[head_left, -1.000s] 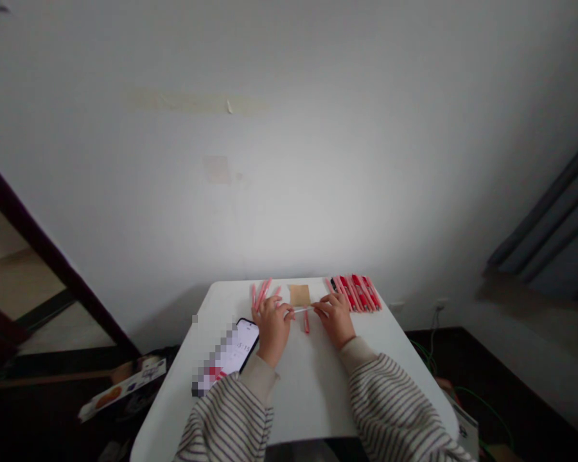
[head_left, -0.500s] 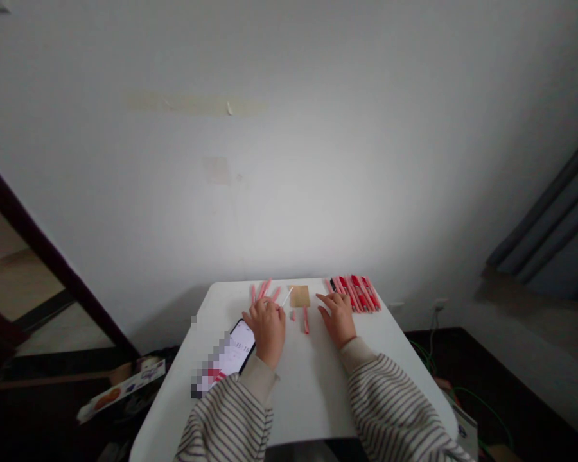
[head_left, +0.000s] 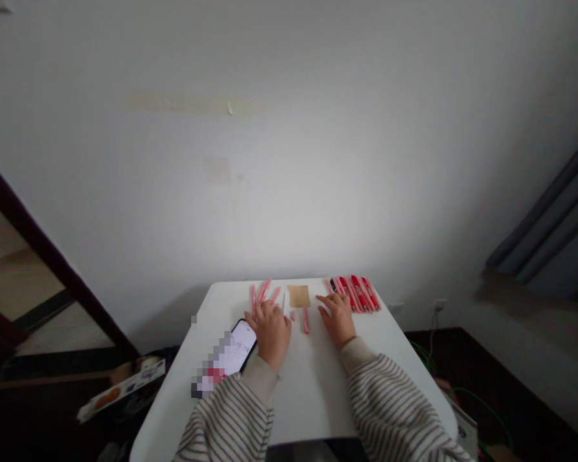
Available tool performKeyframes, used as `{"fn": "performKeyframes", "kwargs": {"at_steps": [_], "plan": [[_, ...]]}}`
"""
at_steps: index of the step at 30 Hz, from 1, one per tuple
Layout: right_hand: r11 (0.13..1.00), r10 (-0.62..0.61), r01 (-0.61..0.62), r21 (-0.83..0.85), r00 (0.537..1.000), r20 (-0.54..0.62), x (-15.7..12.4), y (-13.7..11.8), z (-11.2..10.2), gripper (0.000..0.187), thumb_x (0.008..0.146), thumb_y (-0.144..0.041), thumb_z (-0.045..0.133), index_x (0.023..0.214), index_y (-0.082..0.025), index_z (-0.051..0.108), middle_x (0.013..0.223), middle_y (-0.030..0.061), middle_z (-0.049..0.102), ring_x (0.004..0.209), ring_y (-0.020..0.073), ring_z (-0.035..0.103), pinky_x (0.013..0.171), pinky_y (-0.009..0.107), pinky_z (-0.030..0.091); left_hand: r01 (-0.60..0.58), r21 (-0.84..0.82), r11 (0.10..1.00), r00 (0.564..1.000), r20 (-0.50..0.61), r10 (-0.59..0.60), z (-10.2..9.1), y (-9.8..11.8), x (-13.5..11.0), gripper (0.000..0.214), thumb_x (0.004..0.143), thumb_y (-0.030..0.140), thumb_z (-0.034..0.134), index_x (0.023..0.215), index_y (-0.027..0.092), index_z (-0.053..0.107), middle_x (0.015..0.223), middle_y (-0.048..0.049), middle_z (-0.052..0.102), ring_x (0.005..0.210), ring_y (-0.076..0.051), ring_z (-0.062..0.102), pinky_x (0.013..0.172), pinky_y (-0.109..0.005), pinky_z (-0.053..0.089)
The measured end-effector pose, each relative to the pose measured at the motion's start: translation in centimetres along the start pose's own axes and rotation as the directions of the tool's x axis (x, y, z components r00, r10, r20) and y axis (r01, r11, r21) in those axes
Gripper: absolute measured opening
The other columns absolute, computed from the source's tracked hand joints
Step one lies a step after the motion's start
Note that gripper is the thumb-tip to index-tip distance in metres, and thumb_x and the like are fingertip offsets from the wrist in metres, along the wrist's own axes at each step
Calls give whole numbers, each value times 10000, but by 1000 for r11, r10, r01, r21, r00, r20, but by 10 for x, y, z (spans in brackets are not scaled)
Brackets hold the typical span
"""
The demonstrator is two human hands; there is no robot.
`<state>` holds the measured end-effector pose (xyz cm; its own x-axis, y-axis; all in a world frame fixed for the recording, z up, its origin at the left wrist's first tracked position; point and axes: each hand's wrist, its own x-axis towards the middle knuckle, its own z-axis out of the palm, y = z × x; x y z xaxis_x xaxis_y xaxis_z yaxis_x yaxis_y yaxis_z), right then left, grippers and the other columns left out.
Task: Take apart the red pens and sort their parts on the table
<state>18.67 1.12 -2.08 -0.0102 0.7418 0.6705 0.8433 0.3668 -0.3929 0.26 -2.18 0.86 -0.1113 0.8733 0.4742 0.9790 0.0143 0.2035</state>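
My left hand (head_left: 273, 330) rests low over the white table (head_left: 313, 398), fingers spread. Just beyond its fingers lies a thin white stick (head_left: 284, 300); whether they touch it I cannot tell. Several pink pen-like sticks (head_left: 263, 290) lie at the far left, partly covered by that hand. A tan square (head_left: 299, 296) sits between my hands, with a pink-and-red tube (head_left: 306, 321) and a small pink piece (head_left: 293, 316) in front of it. My right hand (head_left: 340, 319) lies with fingers apart, holding nothing, close to a row of pink and red pens (head_left: 359, 294).
A phone (head_left: 241, 340) with a lit screen lies left of my left hand. Behind the table rises a pale wall (head_left: 289, 160). Boxes and clutter (head_left: 125, 388) stand on the floor at left; green cables (head_left: 426, 356) lie at right.
My left hand has shifted slightly right and nearer to me. The white stick, slanted before, now points almost straight away from me. My right hand has stayed in place.
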Motion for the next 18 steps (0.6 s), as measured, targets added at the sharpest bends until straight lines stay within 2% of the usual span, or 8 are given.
{"fn": "performKeyframes", "kwargs": {"at_steps": [6, 18], "plan": [[1000, 2, -2, 27, 1000, -5, 0, 1, 1, 275, 840, -188, 571, 1068, -261, 706, 926, 75, 615, 957, 236, 447, 863, 390, 399, -1, 13, 1000, 1000, 27, 0, -2, 1, 0, 269, 772, 256, 524, 986, 197, 676, 1193, -121, 545, 1239, -311, 376, 1071, -649, 210], [999, 24, -25, 20, 999, 30, 0, -2, 0, 258, 838, -177, 581, 1044, -248, 718, 924, 70, 638, 948, 228, 467, 873, 382, 402, -9, 24, 1000, 1000, 13, 9, -5, -2, 1, 231, 774, 303, 542, 946, 204, 659, 1180, -114, 534, 1230, -321, 379, 1032, -647, 262]]}}
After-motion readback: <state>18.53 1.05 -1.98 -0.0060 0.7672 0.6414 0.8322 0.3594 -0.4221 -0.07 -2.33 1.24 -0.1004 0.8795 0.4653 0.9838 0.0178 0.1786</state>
